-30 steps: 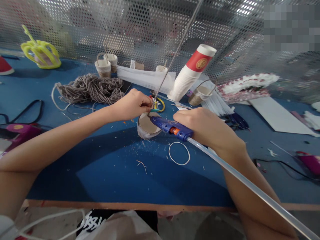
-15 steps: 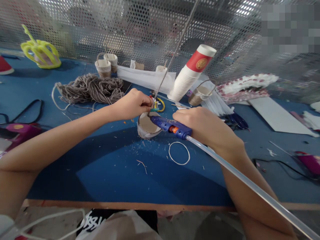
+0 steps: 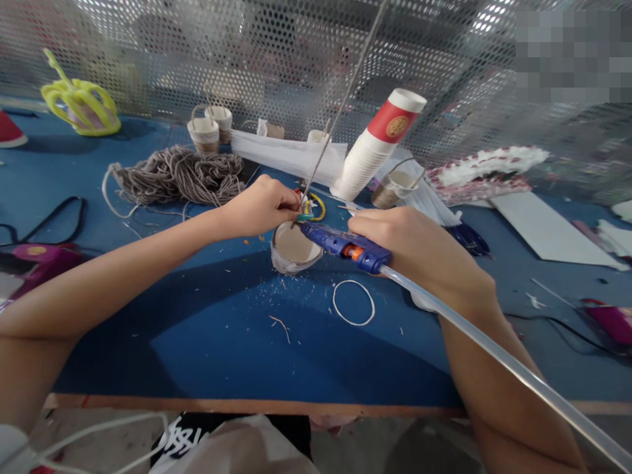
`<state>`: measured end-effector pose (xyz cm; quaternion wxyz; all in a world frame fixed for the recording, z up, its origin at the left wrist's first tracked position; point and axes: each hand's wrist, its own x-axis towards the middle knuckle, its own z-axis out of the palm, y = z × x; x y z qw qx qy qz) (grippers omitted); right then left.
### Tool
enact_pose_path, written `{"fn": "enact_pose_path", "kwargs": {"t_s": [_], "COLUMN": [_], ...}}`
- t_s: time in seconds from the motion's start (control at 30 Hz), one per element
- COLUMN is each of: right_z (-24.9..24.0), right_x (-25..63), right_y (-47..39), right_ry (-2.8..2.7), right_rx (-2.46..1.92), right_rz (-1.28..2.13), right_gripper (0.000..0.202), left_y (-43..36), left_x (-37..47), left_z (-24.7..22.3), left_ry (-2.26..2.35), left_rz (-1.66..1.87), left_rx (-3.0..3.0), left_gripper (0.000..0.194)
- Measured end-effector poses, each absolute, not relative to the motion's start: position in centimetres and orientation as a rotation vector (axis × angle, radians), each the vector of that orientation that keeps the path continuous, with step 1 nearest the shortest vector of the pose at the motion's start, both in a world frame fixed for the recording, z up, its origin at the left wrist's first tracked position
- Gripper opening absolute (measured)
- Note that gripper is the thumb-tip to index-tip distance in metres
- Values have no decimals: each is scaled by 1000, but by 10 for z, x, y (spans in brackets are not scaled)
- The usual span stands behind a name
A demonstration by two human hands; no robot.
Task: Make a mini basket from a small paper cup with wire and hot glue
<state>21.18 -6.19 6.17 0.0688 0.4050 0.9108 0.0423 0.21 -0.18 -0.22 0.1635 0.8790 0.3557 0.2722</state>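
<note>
My right hand [image 3: 419,247] is wrapped round a blue glue gun [image 3: 360,251], a long clear glue stick [image 3: 474,337] trailing from its back end. The nozzle points left, close over the far rim of a small whitish paper cup [image 3: 296,258] standing on the table. Beyond that rim, my left hand [image 3: 269,204] pinches a thin grey cord [image 3: 330,138] that runs steeply up and out of view. A small teal piece [image 3: 305,217] shows by the left fingertips; what it belongs to is unclear. Yellow-handled scissors [image 3: 318,207] lie just behind.
Grey yarn [image 3: 182,176] lies in a heap at left. A leaning stack of paper cups [image 3: 378,148] and a small handled cup [image 3: 395,187] stand behind my right hand. A white ring [image 3: 354,303] lies in front. Perforated metal [image 3: 197,59] rises along the back.
My right hand and the glue gun have shifted a little to the right, drawing the nozzle back from inside the cup's rim. My left hand and the cup have hardly moved.
</note>
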Motion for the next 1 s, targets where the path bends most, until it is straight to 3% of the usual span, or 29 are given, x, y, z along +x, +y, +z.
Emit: {"fn": "enact_pose_path", "kwargs": {"t_s": [1.0], "right_z": [60], "right_x": [218], "right_y": [-62], "right_ry": [2856], "right_rx": [1094], "right_rz": [200], "right_gripper": [12], "left_y": [-5], "left_x": [2], "left_z": [2], "left_ry": [1043], "left_rz": [740], "left_rx": [2445], "left_gripper": [23]}}
